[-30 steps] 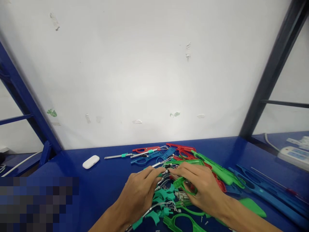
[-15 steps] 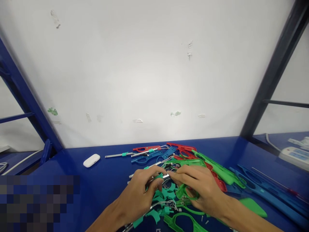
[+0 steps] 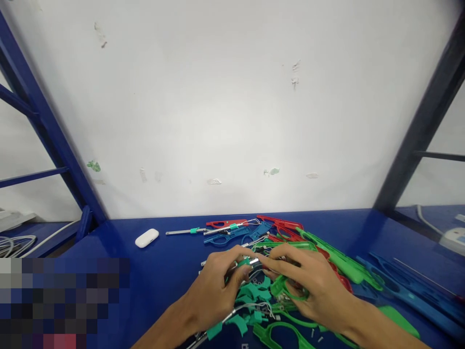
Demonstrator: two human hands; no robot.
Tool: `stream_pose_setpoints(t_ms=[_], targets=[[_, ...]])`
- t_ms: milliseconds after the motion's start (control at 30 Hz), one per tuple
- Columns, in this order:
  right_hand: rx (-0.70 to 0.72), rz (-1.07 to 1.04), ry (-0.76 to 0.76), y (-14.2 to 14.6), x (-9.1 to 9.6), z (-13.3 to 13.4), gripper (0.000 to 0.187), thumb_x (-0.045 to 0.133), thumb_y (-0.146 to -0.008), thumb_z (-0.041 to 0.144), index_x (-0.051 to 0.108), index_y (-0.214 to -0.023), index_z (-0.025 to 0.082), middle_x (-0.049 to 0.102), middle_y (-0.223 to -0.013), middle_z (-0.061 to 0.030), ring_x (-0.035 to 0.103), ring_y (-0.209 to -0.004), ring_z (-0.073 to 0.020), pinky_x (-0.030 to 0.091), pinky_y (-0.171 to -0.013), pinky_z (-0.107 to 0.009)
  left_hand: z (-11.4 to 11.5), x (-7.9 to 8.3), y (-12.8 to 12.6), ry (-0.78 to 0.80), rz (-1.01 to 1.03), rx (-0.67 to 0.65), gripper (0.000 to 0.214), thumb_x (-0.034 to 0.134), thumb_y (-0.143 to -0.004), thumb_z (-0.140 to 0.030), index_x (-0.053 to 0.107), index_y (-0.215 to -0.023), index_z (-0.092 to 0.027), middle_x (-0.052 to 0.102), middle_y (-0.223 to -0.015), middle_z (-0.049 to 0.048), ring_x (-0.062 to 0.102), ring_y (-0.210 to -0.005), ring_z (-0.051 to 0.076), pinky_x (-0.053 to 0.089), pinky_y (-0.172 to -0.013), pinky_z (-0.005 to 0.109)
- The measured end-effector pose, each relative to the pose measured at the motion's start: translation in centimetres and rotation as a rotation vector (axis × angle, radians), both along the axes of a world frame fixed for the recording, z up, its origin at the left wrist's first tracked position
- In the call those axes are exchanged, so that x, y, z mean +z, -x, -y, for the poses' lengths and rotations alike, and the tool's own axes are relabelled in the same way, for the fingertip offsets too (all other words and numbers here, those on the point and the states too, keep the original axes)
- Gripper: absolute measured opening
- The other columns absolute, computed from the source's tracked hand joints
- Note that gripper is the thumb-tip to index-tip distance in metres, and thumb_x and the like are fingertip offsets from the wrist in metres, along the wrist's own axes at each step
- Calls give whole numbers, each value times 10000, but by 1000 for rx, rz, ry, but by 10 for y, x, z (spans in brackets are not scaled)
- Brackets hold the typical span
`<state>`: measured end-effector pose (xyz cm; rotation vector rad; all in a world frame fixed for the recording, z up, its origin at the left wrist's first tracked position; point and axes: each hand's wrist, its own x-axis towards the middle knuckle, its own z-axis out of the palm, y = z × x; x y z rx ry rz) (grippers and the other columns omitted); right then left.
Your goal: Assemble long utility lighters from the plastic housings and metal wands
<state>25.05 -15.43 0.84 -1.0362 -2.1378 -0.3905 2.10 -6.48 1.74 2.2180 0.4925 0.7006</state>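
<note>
Both my hands work over a heap of plastic lighter parts on the blue table (image 3: 163,271). My left hand (image 3: 216,291) pinches a thin metal tube with a teal collar (image 3: 245,263) between thumb and fingers. My right hand (image 3: 308,286) meets it fingertip to fingertip at the tube's end and grips a green plastic handle shell (image 3: 286,290) against its palm. Under the hands lie teal trigger pieces (image 3: 250,292), white wires and further green shells (image 3: 279,334).
Red (image 3: 227,224), blue (image 3: 223,237) and green (image 3: 341,261) lighter shells lie behind and to the right. A white earbud case (image 3: 147,238) and a metal tube (image 3: 183,232) lie to the left. White wall behind; blue frame posts at both sides. A power strip (image 3: 452,237) sits far right.
The view has shifted slightly, so everything sits a little further right. My hands stay together on the tube and green shell, the fingers only shifting slightly.
</note>
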Motion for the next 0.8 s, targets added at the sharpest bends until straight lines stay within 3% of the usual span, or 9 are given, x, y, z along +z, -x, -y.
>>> stream_pose_setpoints(t_ms=[100,233,367,533,800], targets=[[-82,51,5,0,2,0,775,416,-798,-35,535,-1500,268,701,-1106,-64,548,-569,-112,379,-472,-251,-2,-3,0,1,28,17,358,439,-1118,-432,625,-1374,-266,573,-723,-53,391,-543,112,306,-556,260],[-175,32,-94,-4,3,1,737,447,-846,-21,514,-1523,260,672,-1235,-110,605,-632,-114,410,-485,-245,-6,-6,0,10,62,62,402,404,-1123,-456,561,-1444,-270,557,-754,-50,395,-552,116,313,-559,259],[-167,-73,-201,-8,1,5,646,452,-791,-32,640,-1343,247,662,-996,-51,607,-678,-141,440,-557,-271,-9,-7,1,37,76,124,397,418,-1117,-469,585,-1413,-262,539,-769,-51,369,-552,108,298,-544,249],[-110,-45,-124,-3,-6,4,625,437,-749,-23,637,-1277,244,684,-868,-12,612,-673,-150,439,-593,-281,-11,-6,0,72,113,167,379,425,-1109,-458,593,-1365,-236,437,-736,-71,348,-545,103,282,-526,240],[-148,-29,29,-3,-10,2,373,516,-870,77,637,-1166,268,688,-834,2,624,-678,-178,435,-617,-301,-8,-2,-2,105,161,180,318,450,-1097,-417,590,-1305,-221,333,-738,-85,297,-526,88,237,-499,237]])
